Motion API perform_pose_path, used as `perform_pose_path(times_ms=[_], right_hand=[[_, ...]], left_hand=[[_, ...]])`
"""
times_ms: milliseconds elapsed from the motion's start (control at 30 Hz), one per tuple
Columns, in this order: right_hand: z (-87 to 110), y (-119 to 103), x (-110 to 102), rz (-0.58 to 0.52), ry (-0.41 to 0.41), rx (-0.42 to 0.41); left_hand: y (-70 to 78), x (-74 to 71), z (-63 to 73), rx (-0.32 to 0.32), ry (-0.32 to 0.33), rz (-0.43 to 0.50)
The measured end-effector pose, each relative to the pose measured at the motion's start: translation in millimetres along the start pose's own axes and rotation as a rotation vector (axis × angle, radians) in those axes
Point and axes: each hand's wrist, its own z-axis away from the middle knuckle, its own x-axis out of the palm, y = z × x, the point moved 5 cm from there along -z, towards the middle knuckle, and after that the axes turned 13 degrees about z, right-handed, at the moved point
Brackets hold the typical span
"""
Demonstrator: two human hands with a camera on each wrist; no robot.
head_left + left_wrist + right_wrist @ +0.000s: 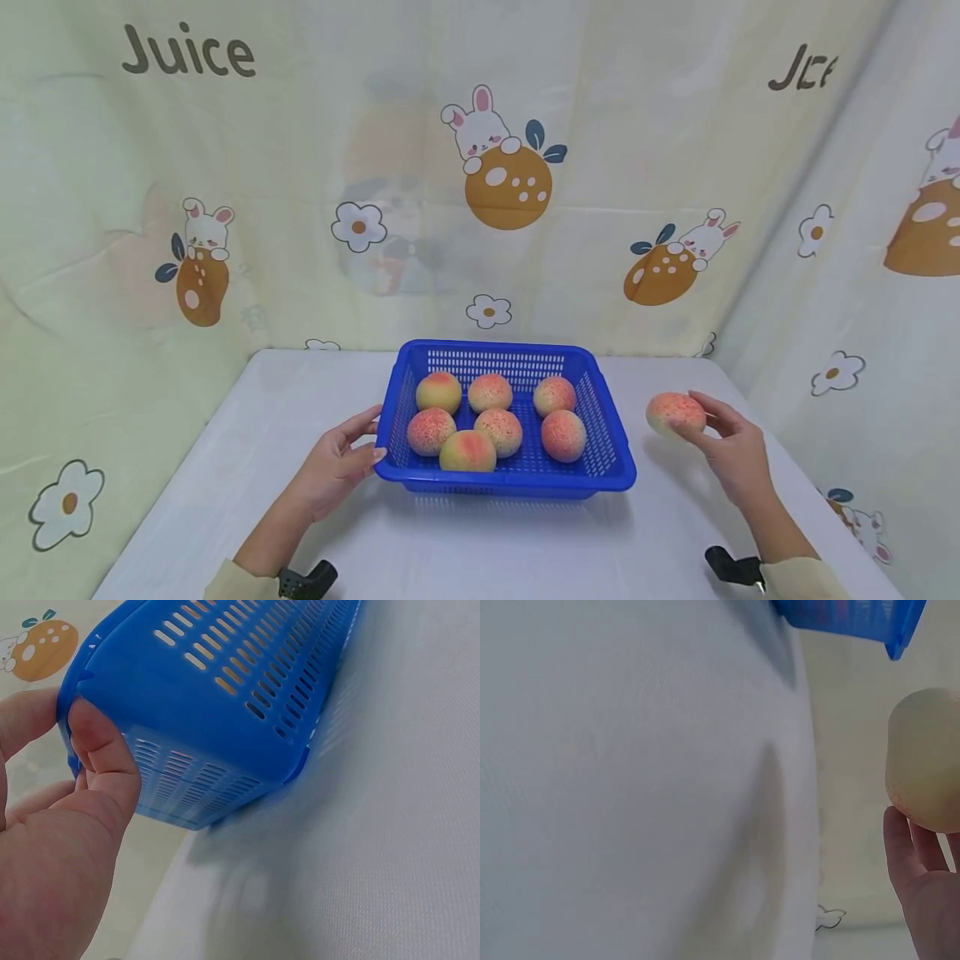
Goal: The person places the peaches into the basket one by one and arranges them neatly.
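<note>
A blue plastic basket (517, 482) with slotted walls holds several pink-and-yellow peaches (468, 451). At its left end my left hand (335, 468) pinches the rim. The left wrist view shows the thumb and fingers on either side of that rim, and the basket's wall (172, 697) close up. Off the basket's right side, my right hand (731, 450) holds another peach (676, 413) between thumb and fingers. In the right wrist view this peach (926, 761) is raised above the table, partly cut off by the frame edge.
A white-covered table (510, 550) lies under the basket and hands. Behind it hangs a pale curtain (300, 275) printed with rabbits, fruit and flowers, which continues along both sides. Black straps with cameras sit at both wrists.
</note>
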Motion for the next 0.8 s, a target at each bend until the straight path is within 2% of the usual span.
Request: perform_pose_path(times_ms=[433, 800], right_hand=[[16.6, -34.2, -5.0, -0.002, -0.036, -0.109], [27.5, -59.6, -7.5, -0.062, -0.099, -0.169]], left_hand=[[0.5, 0.5, 0.5, 0.0, -0.003, 0.013], [-0.5, -0.9, -1.7, -0.005, 0.004, 0.014]])
